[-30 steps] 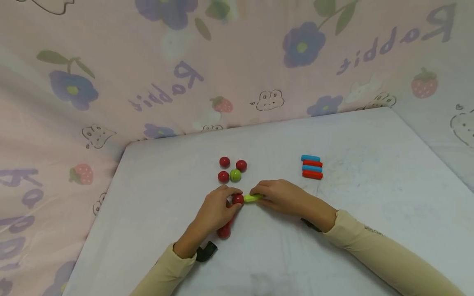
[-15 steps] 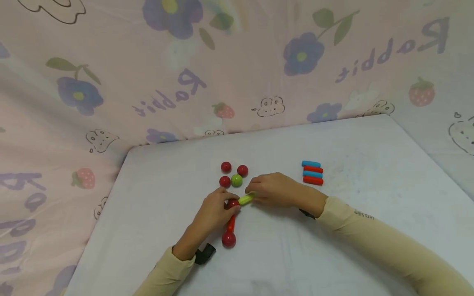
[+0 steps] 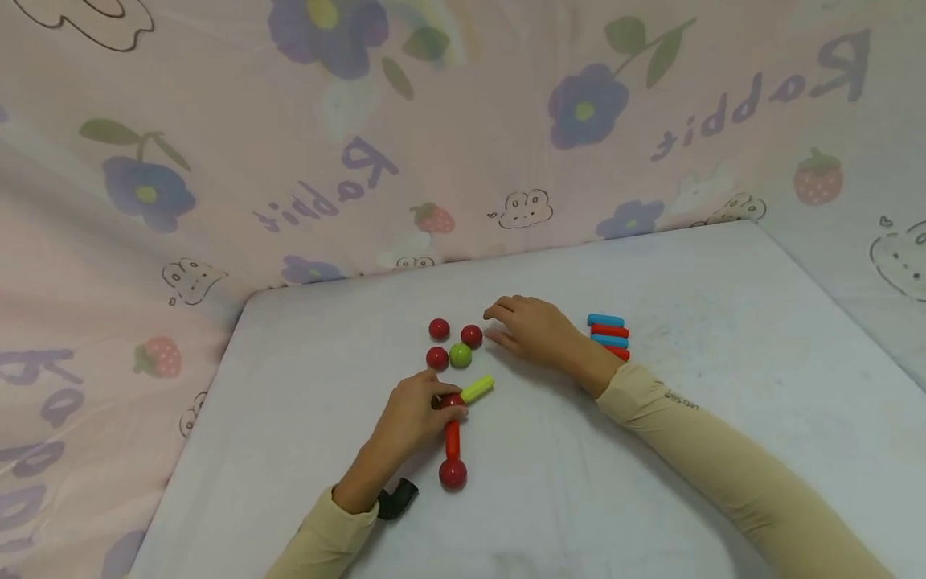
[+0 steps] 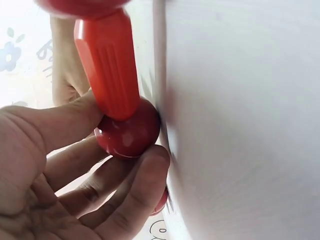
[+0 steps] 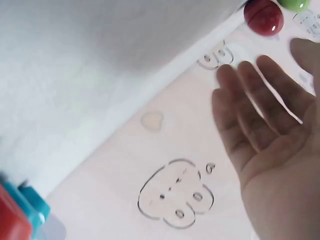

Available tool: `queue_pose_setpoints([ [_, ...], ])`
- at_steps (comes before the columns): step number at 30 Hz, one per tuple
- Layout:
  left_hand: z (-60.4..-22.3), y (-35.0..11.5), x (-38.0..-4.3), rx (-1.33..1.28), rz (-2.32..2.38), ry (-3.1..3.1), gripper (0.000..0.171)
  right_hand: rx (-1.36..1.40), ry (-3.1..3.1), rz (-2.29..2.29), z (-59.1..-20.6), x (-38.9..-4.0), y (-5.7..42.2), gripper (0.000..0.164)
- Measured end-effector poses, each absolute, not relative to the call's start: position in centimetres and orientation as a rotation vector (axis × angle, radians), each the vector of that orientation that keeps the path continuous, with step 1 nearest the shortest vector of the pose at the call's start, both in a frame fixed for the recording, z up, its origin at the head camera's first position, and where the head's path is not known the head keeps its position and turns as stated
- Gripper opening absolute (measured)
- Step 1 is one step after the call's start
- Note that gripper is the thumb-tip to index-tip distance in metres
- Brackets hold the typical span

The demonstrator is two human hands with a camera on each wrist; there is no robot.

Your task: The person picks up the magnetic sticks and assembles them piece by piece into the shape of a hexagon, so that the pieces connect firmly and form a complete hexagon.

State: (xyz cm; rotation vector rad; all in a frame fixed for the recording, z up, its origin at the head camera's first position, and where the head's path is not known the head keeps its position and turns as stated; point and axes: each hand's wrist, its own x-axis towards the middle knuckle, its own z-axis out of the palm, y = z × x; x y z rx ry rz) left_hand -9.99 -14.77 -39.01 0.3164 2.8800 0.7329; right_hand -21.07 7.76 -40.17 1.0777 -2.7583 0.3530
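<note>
1. Pinching the joined red ball (image 3: 452, 400) with left hand (image 3: 408, 418) thumb and fingers, low against the white tabletop (image 3: 550, 482)!
2. Branching from it: red rod (image 3: 452, 441), yellow-green rod (image 3: 478, 389).
3. Poised just beside a loose red ball (image 3: 472, 335), right hand (image 3: 534, 331) thumb and fingers apart, gripping nothing.
4. Probably best: brace firmly left, grasp squarely right, avoid bumping the green ball (image 3: 460, 355).

I grip a glossy, smooth, round red plastic-looking ball (image 4: 131, 132) in my left hand (image 3: 409, 410); faceted red plastic-looking rod (image 4: 111, 67), soft sheen, grooved; flat white tabletop (image 3: 564, 490), matt; pink printed cloth-like backdrop (image 3: 463, 145), matt.
</note>
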Motion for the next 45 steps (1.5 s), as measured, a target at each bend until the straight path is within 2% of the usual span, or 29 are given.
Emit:
queue_pose_setpoints([
  [8, -38.9, -14.9, -10.0, 0.335, 0.755, 2.870, 0.037, 1.093, -2.805, 0.403, -39.8, -20.8, 7.3, 0.035],
  [19, -38.3, -15.4, -10.4, 0.444, 0.816, 2.778, 0.031, 1.204, -2.773, 0.414, -40.5, -21.1, 6.0, 0.051],
  [24, -38.3, -15.5, -10.4, 0.453, 0.808, 2.795, 0.030, 1.249, -2.772, 0.424, -40.6, -21.2, 5.9, 0.043],
  [35, -38.5, -15.6, -10.3, 0.472, 0.752, 2.829, 0.030, 1.138, -2.776, 0.505, -40.4, -21.7, 6.2, 0.028],
  [45, -38.6, -15.6, -10.3, 0.450, 0.748, 2.819, 0.030, 1.200, -2.733, 0.512, -40.3, -21.4, 6.2, 0.031],
])
